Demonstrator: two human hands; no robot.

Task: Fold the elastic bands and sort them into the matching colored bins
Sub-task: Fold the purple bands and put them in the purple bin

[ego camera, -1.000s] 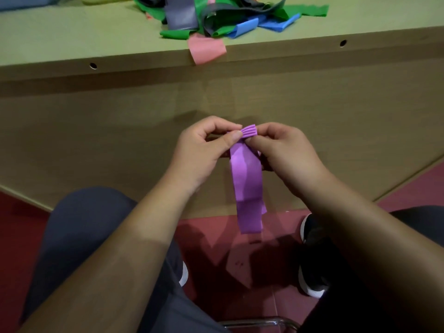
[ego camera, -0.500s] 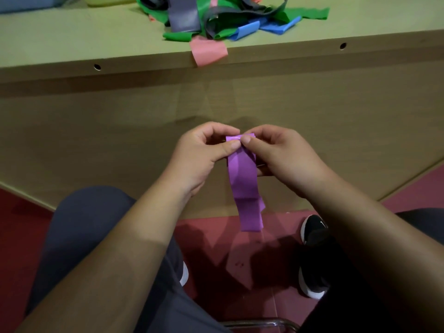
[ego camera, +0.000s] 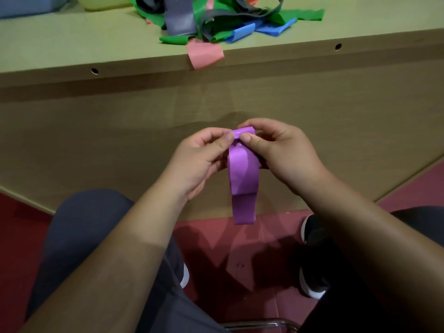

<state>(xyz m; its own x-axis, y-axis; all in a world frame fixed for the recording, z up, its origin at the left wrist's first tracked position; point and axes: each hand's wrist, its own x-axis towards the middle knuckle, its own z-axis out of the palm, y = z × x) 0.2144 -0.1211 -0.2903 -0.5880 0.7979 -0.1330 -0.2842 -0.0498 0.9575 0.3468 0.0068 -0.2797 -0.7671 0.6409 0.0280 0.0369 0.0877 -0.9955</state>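
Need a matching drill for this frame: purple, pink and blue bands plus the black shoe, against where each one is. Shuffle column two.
Column one
1. purple band
2. pink band
3. blue band
4. black shoe

Column two
A. droops over the front edge of the table
B. on the red floor
C. pinched by left hand and right hand, tail hanging down
D. lies on the tabletop, at the right side of the pile

Pairs: 1-C, 2-A, 3-D, 4-B
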